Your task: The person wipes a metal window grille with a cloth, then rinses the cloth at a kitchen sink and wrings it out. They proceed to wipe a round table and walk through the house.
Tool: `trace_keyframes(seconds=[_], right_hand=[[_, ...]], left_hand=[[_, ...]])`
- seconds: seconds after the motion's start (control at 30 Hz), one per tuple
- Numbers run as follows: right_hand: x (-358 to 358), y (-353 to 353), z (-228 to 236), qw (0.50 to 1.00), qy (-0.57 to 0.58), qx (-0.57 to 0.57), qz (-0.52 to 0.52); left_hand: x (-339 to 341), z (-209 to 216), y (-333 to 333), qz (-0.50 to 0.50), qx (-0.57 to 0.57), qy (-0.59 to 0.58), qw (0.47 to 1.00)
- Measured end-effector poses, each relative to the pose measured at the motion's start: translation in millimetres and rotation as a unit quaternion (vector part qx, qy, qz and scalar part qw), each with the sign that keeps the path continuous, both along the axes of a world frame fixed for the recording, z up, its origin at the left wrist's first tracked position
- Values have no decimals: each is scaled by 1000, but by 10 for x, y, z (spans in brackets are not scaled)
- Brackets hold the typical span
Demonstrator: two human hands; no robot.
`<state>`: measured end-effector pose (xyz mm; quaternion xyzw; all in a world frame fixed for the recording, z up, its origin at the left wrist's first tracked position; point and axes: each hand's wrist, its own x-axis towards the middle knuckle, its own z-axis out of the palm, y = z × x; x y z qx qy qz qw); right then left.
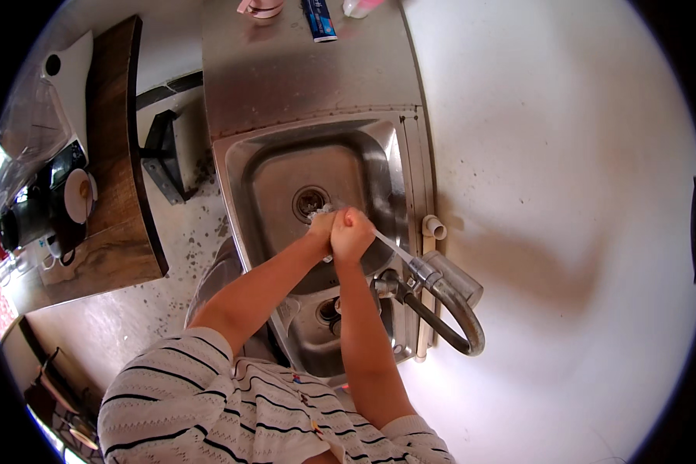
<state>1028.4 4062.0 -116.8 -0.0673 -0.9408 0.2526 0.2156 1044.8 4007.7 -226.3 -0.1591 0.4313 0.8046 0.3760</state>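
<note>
My left hand (pixel 322 226) and my right hand (pixel 352 237) are pressed together over the larger basin of a steel sink (pixel 286 174). The right hand's fingers are curled in against the left hand. Most of the left hand's fingers are hidden, and whatever lies between the hands cannot be made out. A stream of water (pixel 393 246) runs from the curved metal faucet (pixel 465 321) onto my hands. White splashes or foam show beside them, close to the drain (pixel 312 201).
Below the main basin is a smaller basin (pixel 309 352), partly behind my right forearm. A blue tube (pixel 319 22) and a pink item (pixel 261 8) lie on the steel counter (pixel 301 73). A white pipe (pixel 434 227) runs along the wall. Dishes crowd a wooden table (pixel 120 240) at left.
</note>
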Motion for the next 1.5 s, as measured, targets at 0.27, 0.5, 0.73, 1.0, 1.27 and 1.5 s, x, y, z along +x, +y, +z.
trace_keyframes(seconds=[0.27, 0.5, 0.73, 1.0, 1.27, 1.5], right_hand=[[-51, 517, -528, 683, -170, -673, -226], [130, 402, 188, 690, -199, -679, -154], [244, 225, 381, 965, -78, -216, 123], [137, -66, 507, 993, 69, -28, 87], [74, -4, 253, 993, 7, -109, 46], [-24, 96, 233, 801, -47, -570, -174]], left_hand=[[-567, 1086, -168, 116, -51, -74, 989], [-637, 926, -464, 151, -24, -23, 988], [-465, 919, -458, 19, 143, -178, 973], [-438, 1256, -285, -5, 408, -278, 870], [-231, 942, -67, 112, 72, -104, 986], [-383, 866, -23, 38, -184, 108, 976]])
